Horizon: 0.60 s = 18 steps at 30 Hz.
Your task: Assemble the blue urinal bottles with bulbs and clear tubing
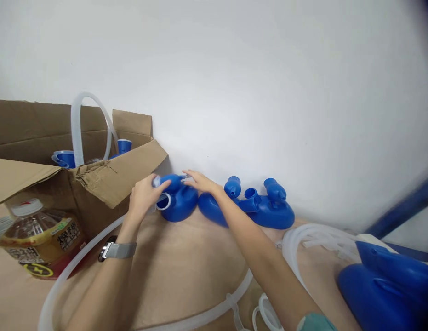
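My left hand (145, 195) is closed round a blue bulb-shaped plastic piece (171, 183) with a whitish wide end. At the piece's narrow tip, the fingertips of my right hand (202, 181) pinch a small clear fitting (185, 176). Directly beneath is a blue plastic bottle (181, 206), its round open mouth (163, 201) rimmed in white and facing me. Whether the bulb piece touches this bottle cannot be seen. A long translucent hose (76, 264) curves over the table and runs up behind my left hand.
Blue bottles (277, 214) with bulb pieces stand along the wall. An open cardboard box (110, 179) at left holds blue parts and a hose. A drink jug (41, 239) sits before it. Coiled hose (293, 243), a white cap (269, 312) and more blue bottles (379, 294) lie right.
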Motion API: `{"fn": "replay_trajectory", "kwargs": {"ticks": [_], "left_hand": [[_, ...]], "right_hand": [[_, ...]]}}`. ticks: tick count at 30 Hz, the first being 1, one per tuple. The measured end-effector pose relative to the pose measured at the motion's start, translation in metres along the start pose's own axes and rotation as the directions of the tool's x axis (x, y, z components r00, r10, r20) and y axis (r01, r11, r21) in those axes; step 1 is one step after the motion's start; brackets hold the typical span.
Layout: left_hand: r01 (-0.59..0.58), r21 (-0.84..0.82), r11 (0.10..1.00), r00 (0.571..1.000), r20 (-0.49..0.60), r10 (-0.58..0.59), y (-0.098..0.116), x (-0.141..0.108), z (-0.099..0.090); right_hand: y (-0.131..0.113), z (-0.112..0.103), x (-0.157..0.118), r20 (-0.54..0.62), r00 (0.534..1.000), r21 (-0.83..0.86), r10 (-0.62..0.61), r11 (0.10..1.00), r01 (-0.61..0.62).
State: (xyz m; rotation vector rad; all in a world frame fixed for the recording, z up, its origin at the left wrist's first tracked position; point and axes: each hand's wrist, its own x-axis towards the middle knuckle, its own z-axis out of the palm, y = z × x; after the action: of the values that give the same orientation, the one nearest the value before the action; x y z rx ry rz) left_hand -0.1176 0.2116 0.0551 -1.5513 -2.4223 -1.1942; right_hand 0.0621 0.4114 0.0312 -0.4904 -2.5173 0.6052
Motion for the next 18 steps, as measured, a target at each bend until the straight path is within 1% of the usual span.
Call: {"fn": "replay_trajectory", "kwargs": {"ticks": [4, 8, 12, 15, 18], "left_hand": [[0.007, -0.041, 0.999, 0.999, -0.031, -0.008, 0.002, 0.0, -0.009], [-0.001, -0.075, 0.997, 0.999, -0.05, -0.003, 0.005, 0.001, -0.019], [0.016, -0.081, 0.997, 0.995, -0.094, -0.023, 0.011, 0.0, -0.026], [0.054, -0.083, 0.995, 0.989, -0.135, -0.065, 0.017, -0.002, -0.033], [0.053, -0.074, 0.996, 0.982, -0.175, -0.066, 0.023, -0.006, -0.041]], "right_hand": [[-0.016, -0.003, 0.011, -0.001, 0.998, 0.031, -0.06, 0.998, 0.06], [-0.028, -0.016, 0.017, -0.021, 0.996, 0.11, -0.091, 0.99, 0.093], [-0.036, -0.025, 0.02, -0.031, 0.996, 0.189, -0.081, 0.978, 0.086], [-0.042, -0.023, 0.023, -0.068, 0.996, 0.225, -0.054, 0.972, 0.068], [-0.045, -0.019, 0.026, -0.116, 0.993, 0.219, -0.027, 0.974, 0.052]]}}
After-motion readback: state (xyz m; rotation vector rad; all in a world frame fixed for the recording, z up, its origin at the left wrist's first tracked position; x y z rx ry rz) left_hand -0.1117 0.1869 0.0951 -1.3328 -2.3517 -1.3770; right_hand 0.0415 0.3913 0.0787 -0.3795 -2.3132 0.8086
